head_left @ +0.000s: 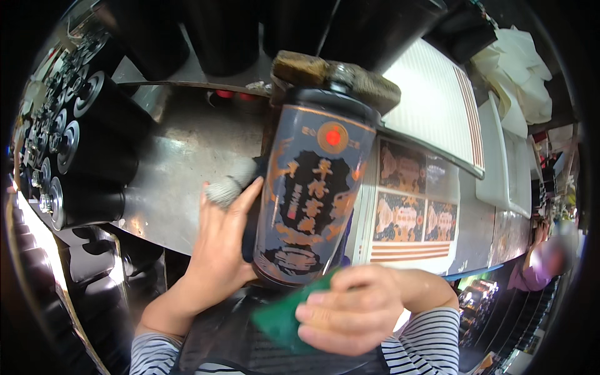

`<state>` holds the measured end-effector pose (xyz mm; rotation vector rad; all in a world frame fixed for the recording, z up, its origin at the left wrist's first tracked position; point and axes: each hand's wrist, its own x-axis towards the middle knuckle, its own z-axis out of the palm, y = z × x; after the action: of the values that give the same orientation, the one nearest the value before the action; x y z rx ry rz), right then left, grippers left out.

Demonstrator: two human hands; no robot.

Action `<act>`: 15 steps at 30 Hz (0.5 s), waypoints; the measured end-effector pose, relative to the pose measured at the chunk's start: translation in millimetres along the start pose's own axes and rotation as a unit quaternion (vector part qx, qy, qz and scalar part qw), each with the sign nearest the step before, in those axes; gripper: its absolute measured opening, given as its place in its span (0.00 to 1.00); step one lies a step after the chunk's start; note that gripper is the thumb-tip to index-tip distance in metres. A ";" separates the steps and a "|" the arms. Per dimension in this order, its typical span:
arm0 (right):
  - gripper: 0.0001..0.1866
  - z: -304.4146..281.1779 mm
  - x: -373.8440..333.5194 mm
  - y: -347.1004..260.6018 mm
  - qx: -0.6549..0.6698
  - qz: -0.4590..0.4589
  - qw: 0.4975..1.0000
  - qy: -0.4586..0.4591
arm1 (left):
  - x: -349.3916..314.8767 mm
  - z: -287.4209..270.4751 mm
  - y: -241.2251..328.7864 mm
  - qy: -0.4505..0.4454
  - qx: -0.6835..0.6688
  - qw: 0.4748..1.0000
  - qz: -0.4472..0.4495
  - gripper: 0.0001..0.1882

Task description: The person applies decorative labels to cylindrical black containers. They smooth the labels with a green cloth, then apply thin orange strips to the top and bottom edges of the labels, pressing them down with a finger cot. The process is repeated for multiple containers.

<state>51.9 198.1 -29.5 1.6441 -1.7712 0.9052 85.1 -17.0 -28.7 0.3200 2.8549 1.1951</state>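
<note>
I see the tall dark cylindrical can with orange ornament [315, 194] held upright at picture centre, its long axis running from 6 to 12 o'clock, black lid uppermost. My left hand [219, 250] grips its side at 9 o'clock. My right hand [350, 309] clutches a green cloth [281, 319] against its base, over the metal surface [187, 156].

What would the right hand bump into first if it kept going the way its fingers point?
Probably the green cloth the right hand already clutches, then the bottom of the tall dark printed bottle beside it. Depth is hard to judge.
</note>
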 end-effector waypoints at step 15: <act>0.15 -22.4 108.7 70.9 -0.257 0.081 0.962 -0.040 | -10.8 -33.6 -3.9 -0.013 -0.050 0.999 0.011 0.48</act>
<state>-30.2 149.8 61.4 1.2260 -2.0067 0.3928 91.5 -45.3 -8.4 0.3617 2.7658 1.3218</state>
